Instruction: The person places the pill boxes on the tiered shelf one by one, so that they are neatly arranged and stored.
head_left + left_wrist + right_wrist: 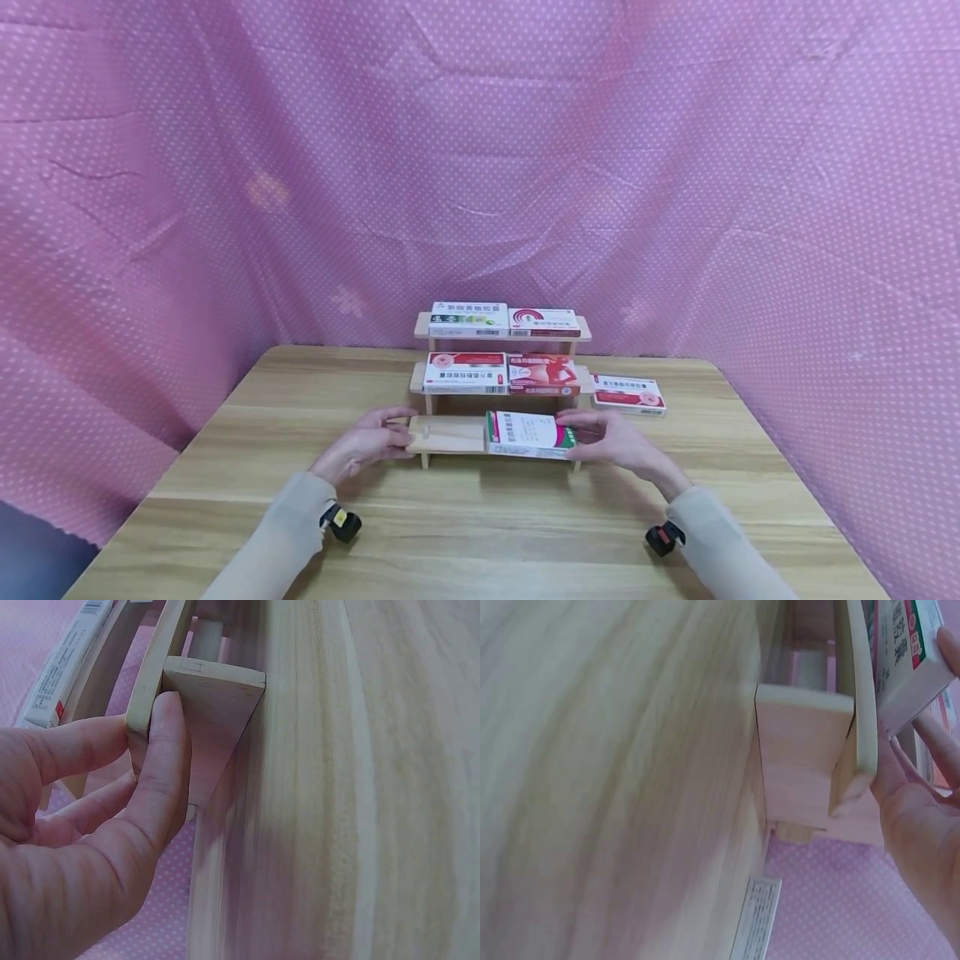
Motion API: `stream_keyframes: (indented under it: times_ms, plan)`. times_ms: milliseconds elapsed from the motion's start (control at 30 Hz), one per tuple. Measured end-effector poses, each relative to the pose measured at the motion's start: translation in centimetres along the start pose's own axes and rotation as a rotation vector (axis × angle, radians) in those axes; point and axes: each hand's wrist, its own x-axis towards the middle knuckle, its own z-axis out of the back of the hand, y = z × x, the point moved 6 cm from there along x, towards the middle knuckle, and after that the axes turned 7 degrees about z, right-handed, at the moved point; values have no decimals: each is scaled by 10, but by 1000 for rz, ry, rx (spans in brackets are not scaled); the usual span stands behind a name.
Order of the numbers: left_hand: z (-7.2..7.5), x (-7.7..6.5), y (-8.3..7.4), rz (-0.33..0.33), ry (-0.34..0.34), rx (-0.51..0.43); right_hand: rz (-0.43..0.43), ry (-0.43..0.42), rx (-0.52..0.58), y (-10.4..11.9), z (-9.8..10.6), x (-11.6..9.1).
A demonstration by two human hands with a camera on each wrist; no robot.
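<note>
A three-tier wooden display rack [453, 447] stands on the table. My left hand [372, 439] pinches the left end of its lowest shelf [139, 705], with a finger on either side of the board's edge. On the right half of that shelf lies a white and green medicine box [525, 432] with a magenta band. My right hand [611, 442] grips this box at its right end, thumb at the front edge and fingers at the back. In the right wrist view, the box [907, 682] sits tilted against the shelf, and part of the hand is cut off.
Two medicine boxes lie on the top tier, a white and green one [468, 320] and a red and white one [544, 322]. The middle tier bears a red and white box [465, 372] and a red box [543, 374]. Another box [628, 395] lies on the table [480, 533] at right.
</note>
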Motion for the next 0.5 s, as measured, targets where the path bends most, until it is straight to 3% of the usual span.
stream_keyframes:
  times_ms: [500]
  plan:
    - [1,1,0,12,-2,-10,-34,-6,121,4,-27,21]
